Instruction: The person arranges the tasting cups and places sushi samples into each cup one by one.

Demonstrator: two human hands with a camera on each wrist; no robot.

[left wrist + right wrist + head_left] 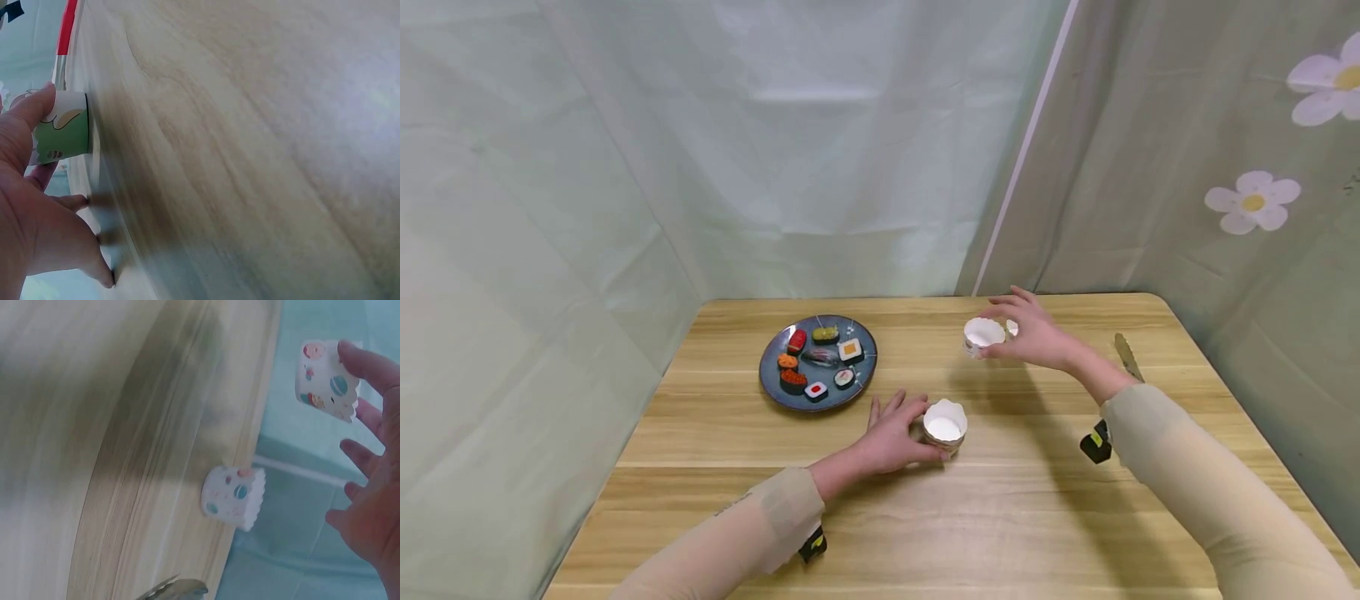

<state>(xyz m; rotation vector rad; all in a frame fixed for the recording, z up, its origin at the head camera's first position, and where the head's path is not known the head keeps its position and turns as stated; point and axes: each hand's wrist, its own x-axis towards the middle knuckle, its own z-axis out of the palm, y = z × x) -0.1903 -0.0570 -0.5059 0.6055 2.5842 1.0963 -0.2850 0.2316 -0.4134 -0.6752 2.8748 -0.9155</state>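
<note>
Currently both hands are occupied, each with a cup.

Left hand point(895, 437): thumb and fingertips pinched on a white scalloped-rim paper cup with a green printed side point(945, 425), mouth upward, low at the middle of the pale wood-grain tabletop point(1000, 517). Whether its base touches the wood I cannot tell; the left wrist view is nearly edge-on.

Right hand point(1033, 333): thumb and fingertips clamped on a white scalloped-rim paper cup with teal and pink motifs point(983, 336), held clear of the table towards its far side. A matching white paper cup with teal and pink print point(228, 494) stands on the table, near the held one and partly hidden by the right hand in the head view.

Failure modes, judged:
1. Crushed wall. Cause: thin paper, pinched near the rim; too firm a squeeze would probably buckle it.
2. Slip. Cause: the opposite error, too light a pinch; the raised cup would drop.
3. Standing cup knocked over. Cause: right fingers or wrist sweeping low beside it; it looks light.
4. Sushi pieces disturbed. Cause: left fingers spread near the round dark-blue plate point(850, 396); a sideways drift could catch its rim.
5. Sleeve snag. Cause: right forearm lies close to the grey serrated knife blade point(1126, 354) in the head view.
</note>
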